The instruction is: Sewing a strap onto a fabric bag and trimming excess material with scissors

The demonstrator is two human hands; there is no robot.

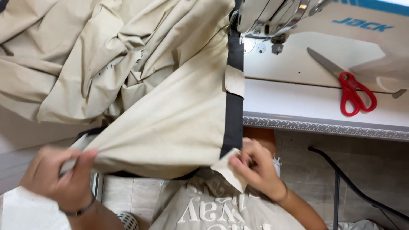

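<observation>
A large beige cloth (170, 115) with a black band (234, 110) along its right edge lies spread from the sewing machine head (272, 17) down toward me. My left hand (59, 174) pinches the cloth's lower left corner, fingers closed on the fabric. At the lower end of the black band, my right hand (255, 168) grips the cloth edge and a small beige flap (228, 170). A beige tab (234, 81) is attached across the band higher up.
Red-handled scissors (351, 89) lie on the white machine table (298, 102) at the right. More bunched beige cloth (72, 51) fills the upper left. A black cable (353, 183) runs over the tiled floor below the table edge.
</observation>
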